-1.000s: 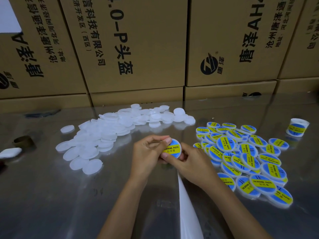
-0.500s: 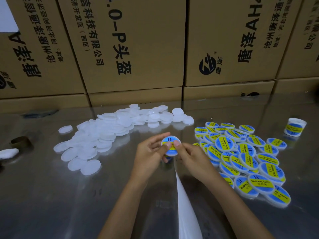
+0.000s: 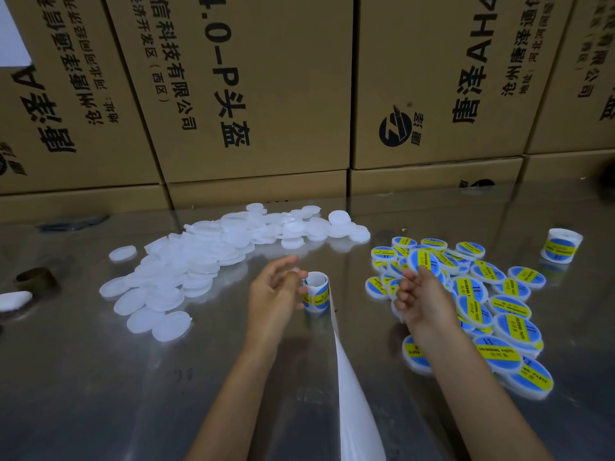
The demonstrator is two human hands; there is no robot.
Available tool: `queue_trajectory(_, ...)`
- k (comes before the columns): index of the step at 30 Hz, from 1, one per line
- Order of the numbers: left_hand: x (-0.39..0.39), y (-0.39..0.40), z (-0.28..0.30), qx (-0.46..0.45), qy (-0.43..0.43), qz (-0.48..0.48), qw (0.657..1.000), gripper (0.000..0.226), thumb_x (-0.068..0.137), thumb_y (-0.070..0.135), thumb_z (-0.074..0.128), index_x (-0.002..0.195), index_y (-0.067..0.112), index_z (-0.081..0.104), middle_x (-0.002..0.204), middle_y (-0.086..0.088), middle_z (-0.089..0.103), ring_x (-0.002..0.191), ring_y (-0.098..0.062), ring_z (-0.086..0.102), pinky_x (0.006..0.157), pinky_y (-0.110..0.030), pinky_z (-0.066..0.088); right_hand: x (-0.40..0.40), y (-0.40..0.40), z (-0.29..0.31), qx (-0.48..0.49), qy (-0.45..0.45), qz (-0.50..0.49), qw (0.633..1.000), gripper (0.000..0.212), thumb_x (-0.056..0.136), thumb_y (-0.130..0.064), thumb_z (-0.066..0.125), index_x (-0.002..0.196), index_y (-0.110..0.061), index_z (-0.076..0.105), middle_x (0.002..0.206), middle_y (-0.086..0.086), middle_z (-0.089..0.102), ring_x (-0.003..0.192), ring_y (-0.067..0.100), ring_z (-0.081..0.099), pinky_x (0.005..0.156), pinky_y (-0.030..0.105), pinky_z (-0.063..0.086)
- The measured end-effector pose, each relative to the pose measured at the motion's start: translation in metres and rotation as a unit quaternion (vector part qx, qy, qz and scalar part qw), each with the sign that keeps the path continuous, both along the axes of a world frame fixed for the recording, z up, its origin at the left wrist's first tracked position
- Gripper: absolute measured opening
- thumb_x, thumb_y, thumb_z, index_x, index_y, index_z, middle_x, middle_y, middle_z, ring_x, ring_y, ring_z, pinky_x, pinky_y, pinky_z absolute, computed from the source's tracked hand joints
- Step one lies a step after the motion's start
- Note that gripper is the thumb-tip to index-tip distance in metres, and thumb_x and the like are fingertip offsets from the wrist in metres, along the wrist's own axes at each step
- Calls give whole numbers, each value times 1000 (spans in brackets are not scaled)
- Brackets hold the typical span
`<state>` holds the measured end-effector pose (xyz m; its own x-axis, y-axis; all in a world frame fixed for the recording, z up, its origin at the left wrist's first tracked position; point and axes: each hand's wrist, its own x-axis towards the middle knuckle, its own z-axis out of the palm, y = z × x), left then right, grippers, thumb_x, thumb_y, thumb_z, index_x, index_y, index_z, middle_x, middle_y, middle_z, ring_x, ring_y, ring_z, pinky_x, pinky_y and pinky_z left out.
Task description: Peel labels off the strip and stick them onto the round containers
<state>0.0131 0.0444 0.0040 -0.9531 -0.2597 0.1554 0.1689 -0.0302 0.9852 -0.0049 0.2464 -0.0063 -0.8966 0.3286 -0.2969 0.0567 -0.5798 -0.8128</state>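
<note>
My left hand (image 3: 274, 292) curls its thumb and fingers round the left side of a small roll of blue-and-yellow labels (image 3: 317, 291) standing on the metal table. The roll's bare white backing strip (image 3: 352, 394) trails toward me. My right hand (image 3: 421, 299) is over the left edge of the pile of labelled containers (image 3: 502, 314). Its fingertips pinch one labelled round container (image 3: 424, 259) by the lower rim, face toward me. Plain white containers (image 3: 199, 261) lie heaped to the left.
A second label roll (image 3: 562, 249) stands at the far right. A brown ring (image 3: 35, 277) and a white object (image 3: 13, 299) lie at the left edge. Stacked cardboard boxes (image 3: 253, 94) wall off the back of the shiny table (image 3: 83, 377).
Both hands were pressing a label onto one container at the centre. They have parted: my right hand has carried the labelled container right to the pile, and the label roll now shows by my left hand.
</note>
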Motion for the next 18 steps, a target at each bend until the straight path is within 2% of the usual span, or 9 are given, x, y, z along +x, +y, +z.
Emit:
queue_trajectory(6,-2,-4,-4,-14,-17,11,1000,28,95,-1,52,106,20,67,89,0,75,68,-11,65,52,-19,53,-1,1,0,-44,14,19,999,21,101,-21,44,94,-10,60,64,0,45,52,11,35,43,19,33)
queue_trajectory(11,-5,-8,-7,-15,-32,19,999,28,93,-1,52,105,19,68,89,0,75,59,0,64,51,-18,52,-1,2,-2,-50,12,34,998,36,105,-24,38,92,-6,67,59,-1,46,48,9,35,38,17,34)
queue_trajectory(18,-9,-21,-11,-34,-51,64,996,31,95,0,49,95,24,68,85,2,72,62,-7,59,55,-23,47,2,-6,0,-15,6,67,998,31,103,-23,42,88,-8,64,63,1,45,51,10,37,38,16,34)
